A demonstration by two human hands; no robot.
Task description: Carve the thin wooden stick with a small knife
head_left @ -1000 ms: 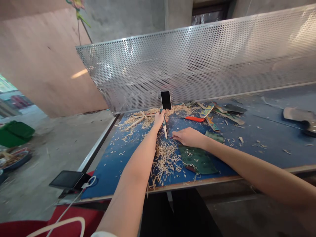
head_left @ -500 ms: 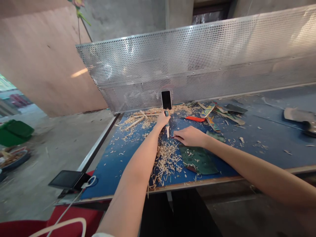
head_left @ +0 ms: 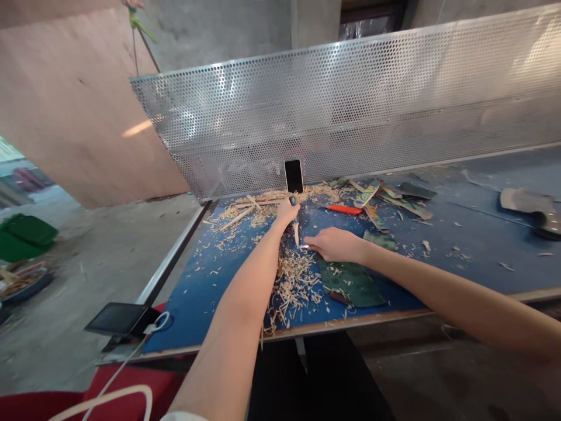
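Note:
My left hand [head_left: 286, 213] is closed round a thin pale wooden stick [head_left: 297, 235], whose bare end points down toward me. A dark greenish rounded end [head_left: 293, 200] shows at the top of that fist. Just right of the stick, my right hand [head_left: 336, 244] is closed on a small knife, its handle hidden by the fingers. The shiny knife blade [head_left: 303, 247] lies at the stick's lower end; whether they touch I cannot tell. Curled wood shavings [head_left: 298, 283] are heaped below, beside a dark green sheet [head_left: 353, 285].
A phone [head_left: 294, 176] leans against the perforated metal screen [head_left: 245, 128] behind the blue tabletop [head_left: 197, 298]. A red-orange tool [head_left: 344, 209] and painted strips [head_left: 374, 216] lie to the right. A black-screened device [head_left: 114, 318] with a white cable sits at the front left.
My right hand has shifted slightly, and the blade now shows as a bright strip at the stick's end. My left hand keeps its grip. The whole view has moved slightly.

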